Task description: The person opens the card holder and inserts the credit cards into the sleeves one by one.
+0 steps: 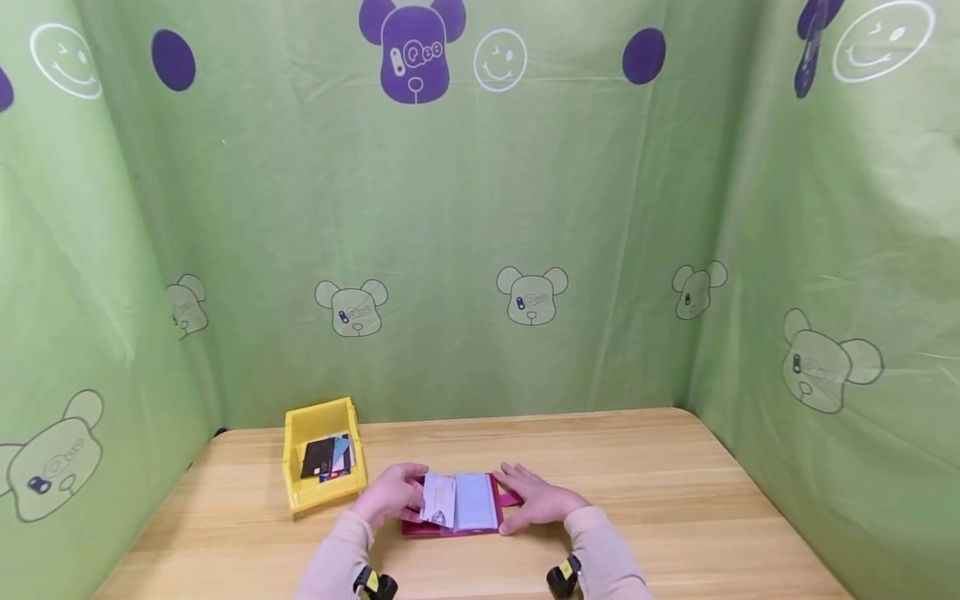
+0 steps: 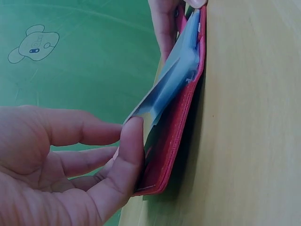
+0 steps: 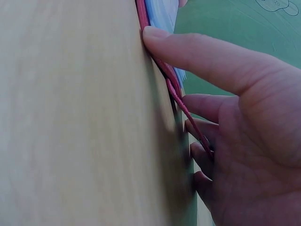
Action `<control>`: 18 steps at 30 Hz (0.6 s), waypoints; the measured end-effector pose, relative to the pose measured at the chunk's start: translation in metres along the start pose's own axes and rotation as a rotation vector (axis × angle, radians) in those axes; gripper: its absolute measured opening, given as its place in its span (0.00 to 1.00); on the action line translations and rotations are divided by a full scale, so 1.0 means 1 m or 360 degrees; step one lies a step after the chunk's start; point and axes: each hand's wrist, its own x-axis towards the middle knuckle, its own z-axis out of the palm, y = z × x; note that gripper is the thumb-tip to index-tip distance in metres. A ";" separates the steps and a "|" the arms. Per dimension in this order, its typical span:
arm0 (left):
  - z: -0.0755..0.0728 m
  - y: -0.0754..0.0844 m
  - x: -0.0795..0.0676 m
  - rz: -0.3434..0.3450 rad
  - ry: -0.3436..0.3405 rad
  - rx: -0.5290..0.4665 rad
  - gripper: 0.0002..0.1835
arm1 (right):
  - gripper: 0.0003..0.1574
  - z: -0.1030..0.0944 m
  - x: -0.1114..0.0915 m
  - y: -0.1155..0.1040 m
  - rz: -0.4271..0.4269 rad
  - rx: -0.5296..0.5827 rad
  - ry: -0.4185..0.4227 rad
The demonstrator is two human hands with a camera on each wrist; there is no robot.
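Note:
A red card holder [image 1: 465, 532] lies open on the table, with pale blue plastic sleeves [image 1: 476, 500] inside. My left hand [image 1: 393, 493] is at its left side and pinches a raised sleeve page [image 1: 438, 500] that shows a pale printed card. In the left wrist view, thumb [image 2: 130, 141] and forefinger meet at the outer edge of this page, above the red cover [image 2: 175, 136]. On the right side, my right hand [image 1: 542, 497] rests its extended fingers and thumb [image 3: 162, 40] against the cover's edge. A pink strap [image 1: 510, 499] sticks out beneath that hand.
A yellow bin [image 1: 296, 498] stands left of the card holder. Inside it lie a black card [image 1: 318, 457] and several other cards. Green printed curtains [image 1: 450, 208] enclose the wooden table [image 1: 637, 467] at the back and both sides.

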 end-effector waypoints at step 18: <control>0.002 0.005 -0.002 0.0057 0.0136 0.0179 0.38 | 0.63 -0.001 0.000 -0.002 0.0016 0.0003 -0.0001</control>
